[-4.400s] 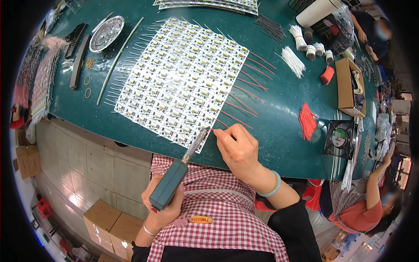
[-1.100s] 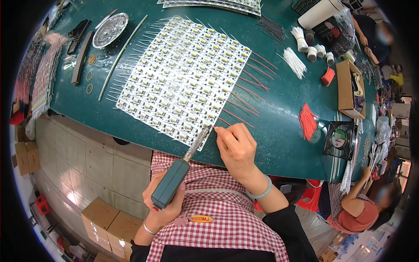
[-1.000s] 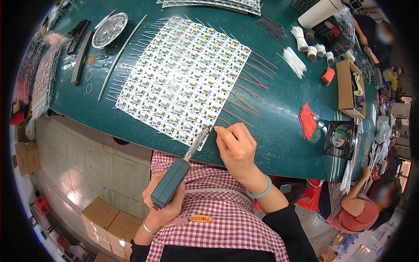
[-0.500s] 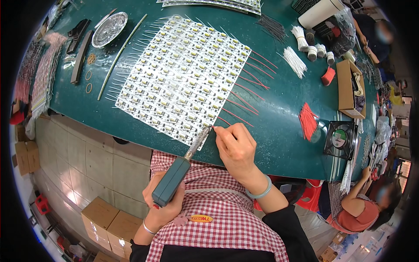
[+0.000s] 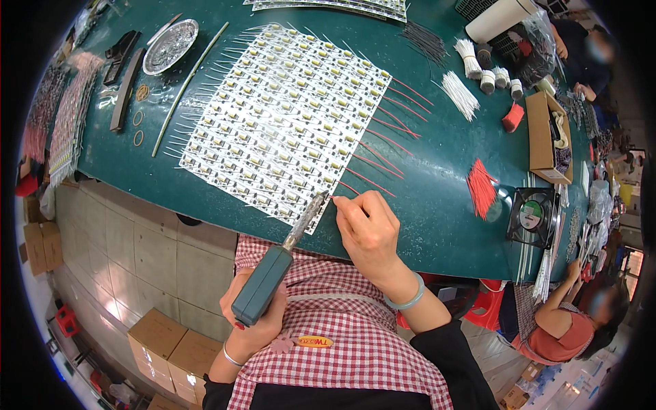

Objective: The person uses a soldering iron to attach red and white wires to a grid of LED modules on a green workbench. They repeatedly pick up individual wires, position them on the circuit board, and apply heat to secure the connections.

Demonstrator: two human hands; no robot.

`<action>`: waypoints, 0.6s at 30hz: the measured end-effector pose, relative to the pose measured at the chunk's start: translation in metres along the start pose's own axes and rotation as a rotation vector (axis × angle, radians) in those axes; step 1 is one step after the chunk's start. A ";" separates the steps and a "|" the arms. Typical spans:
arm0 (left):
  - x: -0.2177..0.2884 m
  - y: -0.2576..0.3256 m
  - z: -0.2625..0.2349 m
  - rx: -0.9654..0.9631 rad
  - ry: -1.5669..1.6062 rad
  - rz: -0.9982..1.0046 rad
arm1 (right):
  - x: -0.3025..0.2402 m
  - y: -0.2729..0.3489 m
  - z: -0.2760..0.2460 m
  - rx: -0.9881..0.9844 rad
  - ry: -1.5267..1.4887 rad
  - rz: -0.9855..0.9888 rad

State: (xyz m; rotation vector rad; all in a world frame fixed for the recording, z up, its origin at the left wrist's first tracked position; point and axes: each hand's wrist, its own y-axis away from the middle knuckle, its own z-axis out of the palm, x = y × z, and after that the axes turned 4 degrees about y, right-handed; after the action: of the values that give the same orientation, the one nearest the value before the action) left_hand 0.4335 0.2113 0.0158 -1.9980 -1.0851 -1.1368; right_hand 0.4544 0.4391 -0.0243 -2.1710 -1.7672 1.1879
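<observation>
My left hand (image 5: 263,328) is wrapped around the green handle of a soldering iron (image 5: 263,285), low in front of my checked apron. The iron's metal shaft points up and to the right, its tip over the near right corner of a white circuit board panel (image 5: 283,130). Small yellow components in rows cover this panel. My right hand (image 5: 371,229) pinches the end of a short red wire (image 5: 333,198) at the panel's right edge, close to the iron tip. Several red wires (image 5: 372,164) stick out along that edge, and pale wires fringe the left side.
Bundles of red wires (image 5: 482,191), white wires (image 5: 458,96) and black wires (image 5: 425,42) lie to the right. Beyond them are a small fan (image 5: 531,216) and a cardboard box (image 5: 540,160). A metal dish (image 5: 152,67) sits far left. Another person (image 5: 560,324) works at right.
The iron has shifted slightly left, and its tip has drawn a little away from the red wire. My right hand stays nearly in place, still pinching.
</observation>
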 end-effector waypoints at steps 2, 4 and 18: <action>-0.001 0.000 -0.001 -0.014 -0.028 0.024 | 0.000 0.000 0.001 0.003 0.006 -0.002; 0.001 0.000 -0.001 -0.014 -0.038 0.025 | 0.000 0.000 0.001 0.003 0.009 -0.003; 0.008 -0.001 -0.005 -0.021 0.050 -0.030 | 0.001 0.001 0.004 0.033 0.015 -0.001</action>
State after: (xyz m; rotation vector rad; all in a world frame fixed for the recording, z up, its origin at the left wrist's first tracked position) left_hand 0.4333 0.2105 0.0251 -1.9648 -1.0858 -1.2121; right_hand 0.4532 0.4377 -0.0277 -2.1544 -1.7302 1.1895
